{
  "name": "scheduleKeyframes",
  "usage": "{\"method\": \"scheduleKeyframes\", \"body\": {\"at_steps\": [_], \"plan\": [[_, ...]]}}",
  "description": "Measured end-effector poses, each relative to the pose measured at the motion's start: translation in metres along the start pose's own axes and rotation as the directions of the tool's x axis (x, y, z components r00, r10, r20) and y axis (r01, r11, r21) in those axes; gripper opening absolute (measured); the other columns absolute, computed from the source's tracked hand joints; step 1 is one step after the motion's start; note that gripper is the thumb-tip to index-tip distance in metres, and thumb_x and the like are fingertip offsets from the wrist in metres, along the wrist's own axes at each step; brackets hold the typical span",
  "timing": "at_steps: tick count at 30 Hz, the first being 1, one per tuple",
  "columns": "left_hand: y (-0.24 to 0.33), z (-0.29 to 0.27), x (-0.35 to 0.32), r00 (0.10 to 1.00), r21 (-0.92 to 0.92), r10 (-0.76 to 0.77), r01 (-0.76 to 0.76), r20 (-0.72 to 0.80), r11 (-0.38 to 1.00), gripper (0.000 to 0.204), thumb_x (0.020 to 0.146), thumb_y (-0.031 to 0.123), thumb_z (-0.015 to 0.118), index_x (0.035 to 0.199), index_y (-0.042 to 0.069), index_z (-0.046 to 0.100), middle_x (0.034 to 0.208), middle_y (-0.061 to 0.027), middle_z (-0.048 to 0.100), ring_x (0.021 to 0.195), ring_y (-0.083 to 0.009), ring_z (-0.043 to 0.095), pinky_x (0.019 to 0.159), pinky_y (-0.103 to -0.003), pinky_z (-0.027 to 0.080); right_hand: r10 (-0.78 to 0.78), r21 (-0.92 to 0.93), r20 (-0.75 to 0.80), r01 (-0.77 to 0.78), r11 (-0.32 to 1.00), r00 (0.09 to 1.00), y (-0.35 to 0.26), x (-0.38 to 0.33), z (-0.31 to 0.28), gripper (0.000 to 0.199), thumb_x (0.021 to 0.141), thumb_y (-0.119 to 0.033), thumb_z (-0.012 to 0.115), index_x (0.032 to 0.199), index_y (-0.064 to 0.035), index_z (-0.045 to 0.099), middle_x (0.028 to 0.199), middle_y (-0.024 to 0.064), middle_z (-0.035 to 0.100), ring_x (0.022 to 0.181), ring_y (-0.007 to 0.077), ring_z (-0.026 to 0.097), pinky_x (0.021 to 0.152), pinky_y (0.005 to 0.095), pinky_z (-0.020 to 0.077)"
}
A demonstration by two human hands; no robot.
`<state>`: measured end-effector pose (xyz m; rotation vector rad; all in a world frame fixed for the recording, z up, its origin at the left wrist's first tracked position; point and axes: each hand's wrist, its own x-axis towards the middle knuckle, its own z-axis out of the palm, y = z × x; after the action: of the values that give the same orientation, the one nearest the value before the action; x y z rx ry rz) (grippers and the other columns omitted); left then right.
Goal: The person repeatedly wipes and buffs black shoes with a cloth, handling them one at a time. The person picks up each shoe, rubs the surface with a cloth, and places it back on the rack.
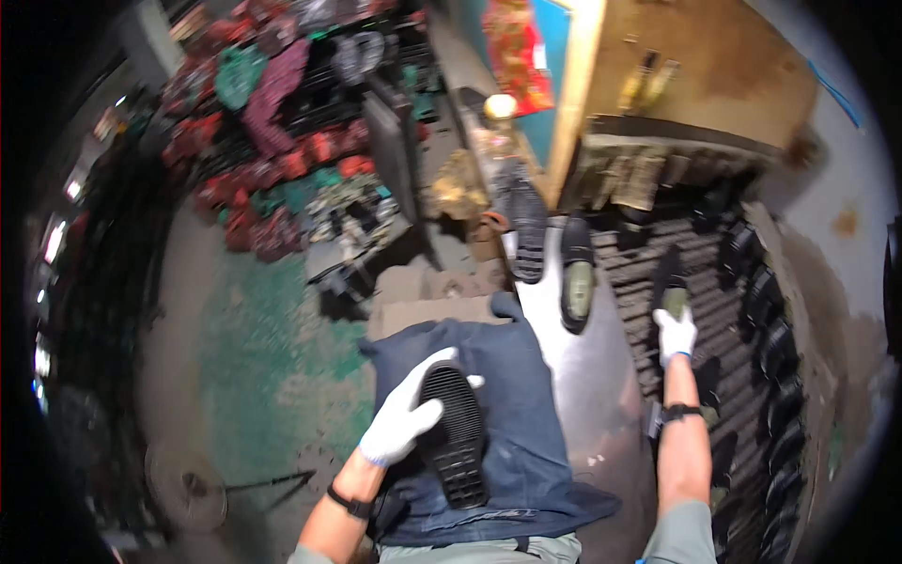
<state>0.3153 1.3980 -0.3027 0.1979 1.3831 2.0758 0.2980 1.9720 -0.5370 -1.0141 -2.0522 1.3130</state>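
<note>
My left hand (402, 414), in a white glove, is closed around a black shoe (455, 437) held over my lap. Its ribbed sole faces up. A dark blue cloth (521, 404) covers my lap beneath it. Off to the right, my white-gloved right hand (676, 336) is closed on the heel end of another dark shoe (671, 282) with a green insole, over a slatted surface (629, 310). Between my hands stretches a shiny metal surface (601, 395). At its far end are a black shoe with a green insole (578, 277) and a shoe lying sole up (528, 235).
Several dark shoes (775, 352) line the slatted surface's right side. A wooden panel (705, 66) rises at the far right. Red and dark bundles (272, 160) are piled at the far left, beyond the green floor (272, 348). A round fan (186, 484) stands at lower left.
</note>
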Motion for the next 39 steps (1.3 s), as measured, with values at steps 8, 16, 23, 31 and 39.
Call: {"method": "scheduleKeyframes", "body": {"at_steps": [8, 16, 23, 31, 39], "plan": [[-0.012, -0.018, 0.017, 0.995, -0.48, -0.02, 0.063, 0.094, 0.875, 0.065, 0.114, 0.036, 0.066, 0.166, 0.005, 0.042, 0.156, -0.0235, 0.061, 0.148, -0.0376, 0.06, 0.123, -0.05, 0.053, -0.069, 0.805, 0.593, -0.59, 0.068, 0.802, -0.133, -0.193, -0.053, 0.079, 0.101, -0.047, 0.078, 0.157, 0.0023, 0.054, 0.146, 0.0233, 0.067, 0.129, 0.0419, 0.067, 0.114, 0.0619, 0.0538], [0.035, -0.006, 0.025, 0.972, -0.283, 0.17, -0.118, 0.164, 0.952, 0.079, 0.113, 0.052, 0.062, 0.172, 0.006, 0.035, 0.157, -0.0255, 0.06, 0.145, -0.0425, 0.062, 0.117, -0.054, 0.057, -0.064, 0.604, 0.7, -0.542, 0.584, 0.711, -0.205, -0.326, -0.047, 0.089, 0.083, -0.018, 0.083, 0.162, 0.0045, 0.048, 0.141, 0.0223, 0.069, 0.119, 0.0349, 0.074, 0.105, 0.0513, 0.0616], [0.023, -0.016, 0.017, 0.965, -0.159, 0.26, -0.249, 0.047, 0.955, 0.069, 0.119, 0.05, 0.05, 0.169, 0.002, 0.041, 0.16, -0.0199, 0.06, 0.145, -0.0276, 0.061, 0.125, -0.044, 0.048, -0.255, 0.206, 0.676, 0.156, 0.966, 0.691, -0.275, -0.391, -0.026, 0.115, 0.07, -0.015, 0.1, 0.165, 0.012, 0.04, 0.138, 0.0227, 0.073, 0.123, 0.0272, 0.074, 0.111, 0.0403, 0.0577], [0.028, -0.02, 0.009, 0.971, -0.176, 0.205, -0.181, 0.126, 0.968, 0.084, 0.114, 0.058, 0.057, 0.172, 0.001, 0.036, 0.162, -0.0242, 0.057, 0.15, -0.0375, 0.058, 0.123, -0.05, 0.051, -0.218, 0.218, 0.739, 0.08, 0.973, 0.637, -0.273, -0.41, -0.015, 0.118, 0.062, -0.001, 0.095, 0.167, 0.0071, 0.042, 0.139, 0.0166, 0.073, 0.122, 0.0237, 0.072, 0.113, 0.0392, 0.0546], [0.023, -0.024, 0.01, 0.957, -0.15, 0.242, -0.219, 0.161, 0.964, 0.088, 0.113, 0.059, 0.06, 0.173, 0.0, 0.034, 0.165, -0.0237, 0.054, 0.151, -0.0363, 0.057, 0.125, -0.049, 0.05, -0.206, 0.21, 0.743, 0.07, 0.975, 0.637, -0.266, -0.411, -0.012, 0.117, 0.066, -0.003, 0.095, 0.168, 0.0069, 0.039, 0.139, 0.0168, 0.073, 0.122, 0.0231, 0.072, 0.112, 0.0389, 0.0553]]}}
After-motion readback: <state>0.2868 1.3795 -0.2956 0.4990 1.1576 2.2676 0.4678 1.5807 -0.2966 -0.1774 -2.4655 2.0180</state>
